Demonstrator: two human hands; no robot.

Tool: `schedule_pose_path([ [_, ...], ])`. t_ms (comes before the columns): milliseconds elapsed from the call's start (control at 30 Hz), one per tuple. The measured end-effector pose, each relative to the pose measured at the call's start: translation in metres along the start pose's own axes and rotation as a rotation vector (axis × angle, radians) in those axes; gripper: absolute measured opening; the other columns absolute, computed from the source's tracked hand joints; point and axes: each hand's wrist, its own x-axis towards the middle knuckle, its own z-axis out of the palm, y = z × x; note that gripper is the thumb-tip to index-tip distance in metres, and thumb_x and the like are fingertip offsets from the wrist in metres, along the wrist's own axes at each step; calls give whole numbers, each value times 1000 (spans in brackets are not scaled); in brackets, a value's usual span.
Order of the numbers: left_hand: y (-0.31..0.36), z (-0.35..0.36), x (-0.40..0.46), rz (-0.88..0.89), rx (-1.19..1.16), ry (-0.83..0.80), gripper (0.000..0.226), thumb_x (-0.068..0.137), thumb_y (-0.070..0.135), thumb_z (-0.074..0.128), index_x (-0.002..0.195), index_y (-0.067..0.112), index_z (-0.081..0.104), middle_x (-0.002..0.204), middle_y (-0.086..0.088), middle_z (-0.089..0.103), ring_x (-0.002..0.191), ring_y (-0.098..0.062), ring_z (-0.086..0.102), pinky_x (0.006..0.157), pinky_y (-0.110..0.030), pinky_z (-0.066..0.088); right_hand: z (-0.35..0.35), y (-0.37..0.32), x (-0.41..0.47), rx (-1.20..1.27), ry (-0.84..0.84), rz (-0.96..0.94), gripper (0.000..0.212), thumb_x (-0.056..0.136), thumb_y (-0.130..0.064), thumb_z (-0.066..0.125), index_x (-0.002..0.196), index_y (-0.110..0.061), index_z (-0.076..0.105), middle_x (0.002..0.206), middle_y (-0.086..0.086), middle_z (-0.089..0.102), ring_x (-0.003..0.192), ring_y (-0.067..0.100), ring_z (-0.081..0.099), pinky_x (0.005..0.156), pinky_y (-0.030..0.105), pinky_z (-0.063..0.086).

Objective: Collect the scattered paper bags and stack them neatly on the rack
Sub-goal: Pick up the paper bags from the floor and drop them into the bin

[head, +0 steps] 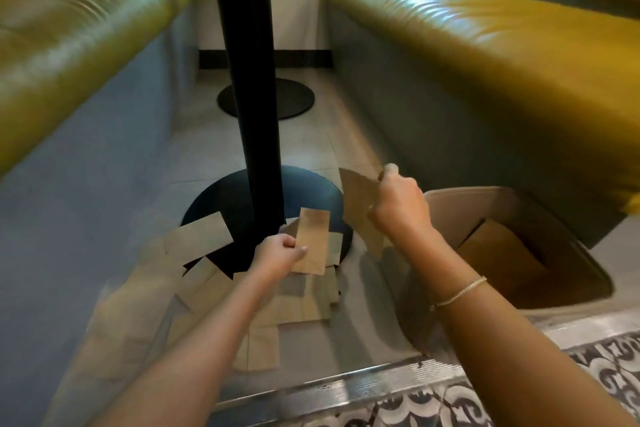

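Two bare forearms are seen from above, with no sleeve carried on either one down to the lower edge of the view. The left hand (282, 250) is left unadorned at the wrist, and no ring can be made out on it. On the right wrist a thin, pale, beaded-looking bracelet (459, 293) is worn, lying slantwise across the arm just behind the right hand (398, 201). Fine detail is softened by blur.

A restaurant booth is suggested by yellow padded benches (485, 45) left and right, and a black table post (254, 80) between.
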Motion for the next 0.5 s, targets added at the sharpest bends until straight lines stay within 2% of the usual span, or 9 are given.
schedule_pose_path([
  [100,40,-17,-7,59,-211,41,25,92,21,57,116,12,57,105,-5,63,92,-17,62,70,-27,53,-60,-6,-3,-54,168,-43,41,86,-8,60,125,-13,49,111,11,61,96,26,59,76,30,48],
  [200,81,-26,-17,153,-388,70,27,94,21,53,119,13,56,103,-2,64,88,-14,62,64,-22,49,-122,5,-7,-149,346,-22,44,86,-9,57,129,-17,53,118,14,61,105,33,57,82,38,46],
  [267,109,-24,-25,217,-467,76,25,96,21,51,120,15,56,103,-1,64,87,-13,62,65,-22,49,-153,21,-6,-219,404,12,44,86,-10,56,129,-17,53,121,16,59,108,36,55,85,43,47],
  [333,135,-18,-33,275,-536,85,25,96,20,50,120,15,55,105,-2,63,85,-11,60,61,-18,49,-171,39,-4,-307,345,77,43,86,-10,56,129,-17,53,123,16,58,109,36,55,87,45,49],
  [433,167,-4,-46,347,-625,57,23,95,19,51,118,16,55,99,2,61,79,-8,58,50,-10,48,-174,63,-7,-403,142,168,41,87,-10,56,127,-19,55,123,12,58,109,31,56,89,43,50],
  [500,183,7,-54,391,-613,1,23,95,20,52,117,19,55,97,7,61,82,-7,58,52,-12,48,-167,74,-9,-400,20,134,45,86,-14,61,130,-20,52,128,9,55,112,27,54,92,39,49],
])
